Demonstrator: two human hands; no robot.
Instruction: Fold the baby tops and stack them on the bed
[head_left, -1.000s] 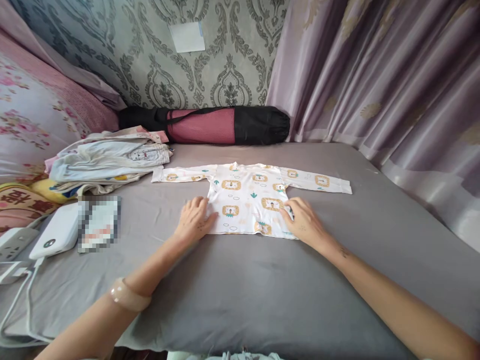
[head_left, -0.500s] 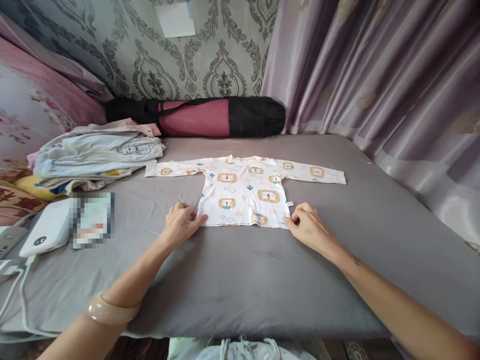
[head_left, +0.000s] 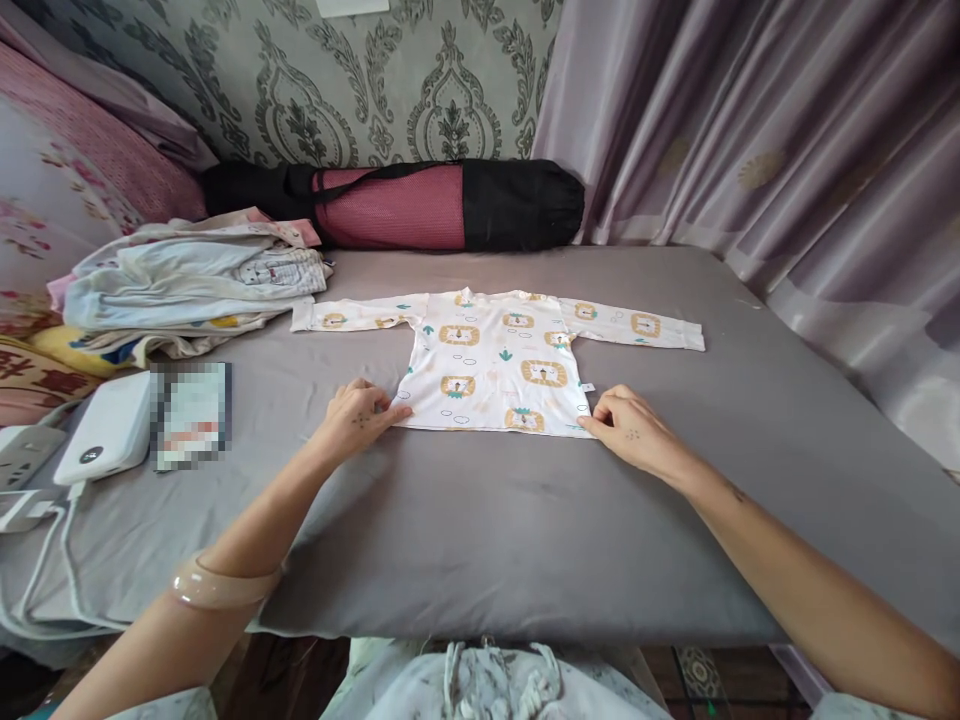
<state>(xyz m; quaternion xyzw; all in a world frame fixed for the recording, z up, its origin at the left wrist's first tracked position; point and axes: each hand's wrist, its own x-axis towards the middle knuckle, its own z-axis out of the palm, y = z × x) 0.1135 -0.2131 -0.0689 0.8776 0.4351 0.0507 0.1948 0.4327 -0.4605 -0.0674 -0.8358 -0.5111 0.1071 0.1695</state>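
Observation:
A small white long-sleeved shirt with yellow lion faces and green leaves lies flat on the grey sheet, sleeves spread to both sides. Its collar points away from me and its hem faces me. My left hand pinches the left bottom corner between thumb and fingers. At the opposite corner, just below a small white side tag, my right hand pinches the hem the same way. The hem runs nearly straight between the two hands.
A pile of folded clothes sits at the left, touching the left cuff. Nearer are a white power bank with cables, a power strip and a blurred flat item. A black and pink rolled bag lies along the wall.
The view has tilted down slightly, so everything sits higher in the picture. The hem looks flatter and straighter between my hands, which keep their hold on its corners.

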